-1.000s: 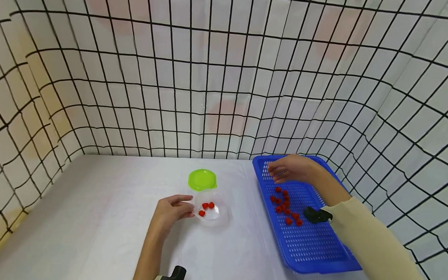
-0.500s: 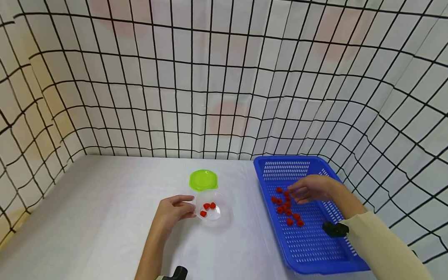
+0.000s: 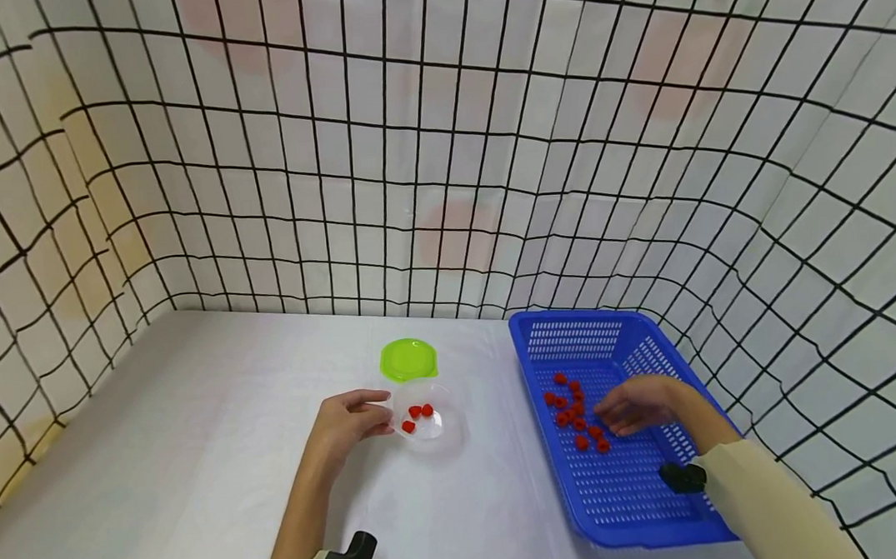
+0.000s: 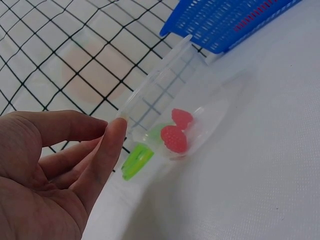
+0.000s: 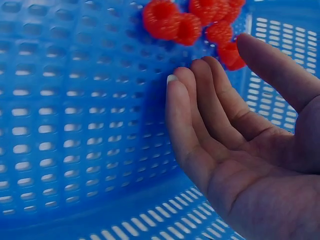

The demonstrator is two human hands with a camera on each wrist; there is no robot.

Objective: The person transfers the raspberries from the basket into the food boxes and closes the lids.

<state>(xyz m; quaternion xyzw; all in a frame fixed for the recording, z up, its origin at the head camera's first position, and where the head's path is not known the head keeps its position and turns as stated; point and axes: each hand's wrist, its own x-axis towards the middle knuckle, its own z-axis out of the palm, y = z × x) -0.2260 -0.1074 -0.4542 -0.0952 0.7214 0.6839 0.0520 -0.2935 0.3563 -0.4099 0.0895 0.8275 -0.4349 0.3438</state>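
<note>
My left hand [image 3: 344, 424] pinches the rim of a clear plastic bowl [image 3: 450, 417] between thumb and fingers. Three red raspberries [image 3: 427, 410] lie inside the bowl, which stands on the white table. To the right, my right hand [image 3: 639, 403] is inside the blue basket [image 3: 622, 493], just beside a cluster of raspberries [image 3: 579, 424] on its slotted floor. In the right wrist view the right hand's fingers [image 5: 182, 120] are gently bent, thumb apart, and nothing lies between them. The raspberries [image 5: 162, 19] sit beyond the fingertips.
A bright green lid [image 3: 409, 359] lies on the table [image 3: 200, 457] just behind the bowl. Black grid netting [image 3: 369, 199] over white sheeting rises at the back and both sides. The basket's raised walls surround the right hand.
My right hand has come down and toward me, from the basket's far end to beside the raspberry cluster. The left hand still pinches the bowl in the same place.
</note>
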